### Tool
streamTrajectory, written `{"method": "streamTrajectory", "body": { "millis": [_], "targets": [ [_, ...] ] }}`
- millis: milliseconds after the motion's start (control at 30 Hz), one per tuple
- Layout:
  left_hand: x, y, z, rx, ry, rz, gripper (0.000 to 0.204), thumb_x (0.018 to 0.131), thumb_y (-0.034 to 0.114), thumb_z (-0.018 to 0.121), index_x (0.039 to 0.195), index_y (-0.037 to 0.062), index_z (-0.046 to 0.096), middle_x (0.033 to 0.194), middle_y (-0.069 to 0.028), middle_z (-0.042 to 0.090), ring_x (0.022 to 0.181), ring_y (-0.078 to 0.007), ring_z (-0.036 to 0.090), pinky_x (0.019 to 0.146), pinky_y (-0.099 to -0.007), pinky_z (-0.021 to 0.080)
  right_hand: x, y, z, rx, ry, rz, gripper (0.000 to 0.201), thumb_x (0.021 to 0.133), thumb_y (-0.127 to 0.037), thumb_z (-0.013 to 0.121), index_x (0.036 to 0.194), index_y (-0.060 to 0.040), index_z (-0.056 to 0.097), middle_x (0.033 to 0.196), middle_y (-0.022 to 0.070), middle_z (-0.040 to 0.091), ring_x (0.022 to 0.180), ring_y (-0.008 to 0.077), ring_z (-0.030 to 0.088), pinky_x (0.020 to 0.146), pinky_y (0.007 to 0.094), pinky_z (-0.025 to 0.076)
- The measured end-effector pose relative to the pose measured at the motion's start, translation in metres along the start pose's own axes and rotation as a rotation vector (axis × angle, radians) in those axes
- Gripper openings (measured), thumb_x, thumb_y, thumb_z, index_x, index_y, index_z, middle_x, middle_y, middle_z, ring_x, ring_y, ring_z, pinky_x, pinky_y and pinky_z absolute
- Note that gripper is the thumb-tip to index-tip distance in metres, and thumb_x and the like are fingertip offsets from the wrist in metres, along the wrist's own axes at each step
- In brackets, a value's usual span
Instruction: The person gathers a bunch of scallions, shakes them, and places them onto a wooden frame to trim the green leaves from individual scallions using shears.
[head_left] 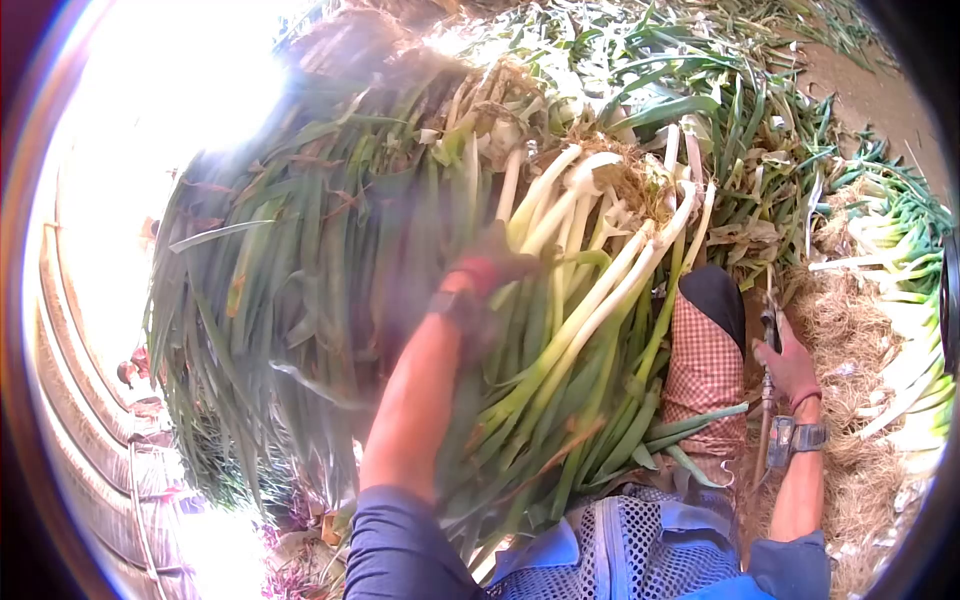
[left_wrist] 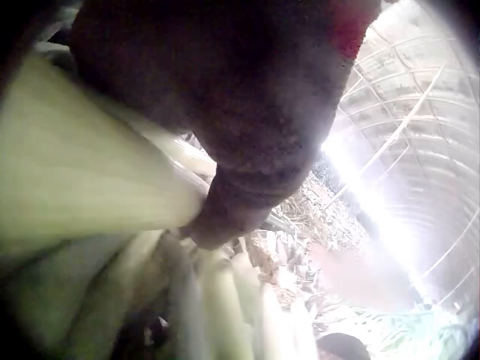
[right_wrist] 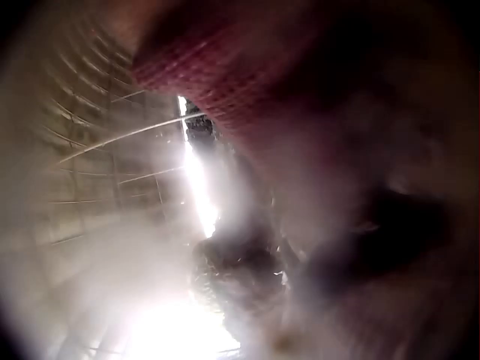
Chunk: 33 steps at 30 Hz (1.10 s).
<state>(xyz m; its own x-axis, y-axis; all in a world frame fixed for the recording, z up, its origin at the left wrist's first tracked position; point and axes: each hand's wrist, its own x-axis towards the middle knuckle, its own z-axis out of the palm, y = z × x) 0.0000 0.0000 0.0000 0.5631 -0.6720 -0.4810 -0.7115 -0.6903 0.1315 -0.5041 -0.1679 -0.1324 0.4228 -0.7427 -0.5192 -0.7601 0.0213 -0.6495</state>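
Note:
A big heap of long leeks [head_left: 330, 230], with green leaves and pale stalks, lies across the person's lap and to the left. The gloved left hand [head_left: 495, 265], blurred in the head view, is among the stalks at the heap's middle. In the left wrist view the left hand [left_wrist: 247, 142] has its fingers curled against a thick pale leek stalk [left_wrist: 90, 165]. On the right, beside the knee, the gloved right hand [head_left: 790, 365] grips a thin metal tool [head_left: 768, 325], which points away from the body. The right wrist view shows the glove [right_wrist: 247, 82] dark and blurred.
Leafy trimmings [head_left: 750, 170] lie beyond the knee. Pale leeks with green tops [head_left: 900, 290] form a row at the far right, beside dry root litter [head_left: 840, 350]. A checked trouser leg [head_left: 705, 350] stands between heap and tool. Curved greenhouse framing [head_left: 95, 400] shows at left.

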Motion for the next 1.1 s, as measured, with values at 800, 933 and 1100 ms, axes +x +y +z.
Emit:
{"method": "streamTrajectory", "body": {
  "millis": [800,933,1100],
  "targets": [
    [0.051,-0.036,0.024,-0.299,-0.003,-0.003,0.075,0.085,0.045,0.085,0.134,-0.0056,0.058,0.122,-0.0268,0.073,0.112,-0.0366,0.072,0.1,-0.043,0.053,0.089,-0.298,0.15,-0.451,-0.279,-0.667,0.022,0.086,-0.025,0.071,0.095,-0.0061,0.077,0.089,0.0174,0.077,0.087,0.0337,0.076,0.085,0.0476,0.058],
    [0.058,-0.044,0.033,-0.29,0.033,0.015,0.075,0.086,0.044,0.085,0.135,-0.0058,0.058,0.121,-0.0262,0.073,0.112,-0.0362,0.072,0.101,-0.0424,0.053,0.077,-0.3,0.072,0.265,-0.626,-0.791,0.018,0.095,-0.022,0.071,0.089,-0.0064,0.077,0.085,0.0072,0.074,0.071,0.0158,0.067,0.066,0.0339,0.056],
    [0.059,-0.047,0.031,-0.367,-0.017,0.021,0.071,0.082,0.041,0.083,0.133,-0.002,0.06,0.122,-0.0261,0.073,0.114,-0.0384,0.072,0.101,-0.042,0.053,0.136,-0.25,-0.012,0.968,-0.124,-0.83,0.022,0.105,-0.025,0.067,0.113,-0.0051,0.071,0.095,0.0043,0.07,0.064,0.008,0.058,0.054,0.0267,0.05]
  ]
}}
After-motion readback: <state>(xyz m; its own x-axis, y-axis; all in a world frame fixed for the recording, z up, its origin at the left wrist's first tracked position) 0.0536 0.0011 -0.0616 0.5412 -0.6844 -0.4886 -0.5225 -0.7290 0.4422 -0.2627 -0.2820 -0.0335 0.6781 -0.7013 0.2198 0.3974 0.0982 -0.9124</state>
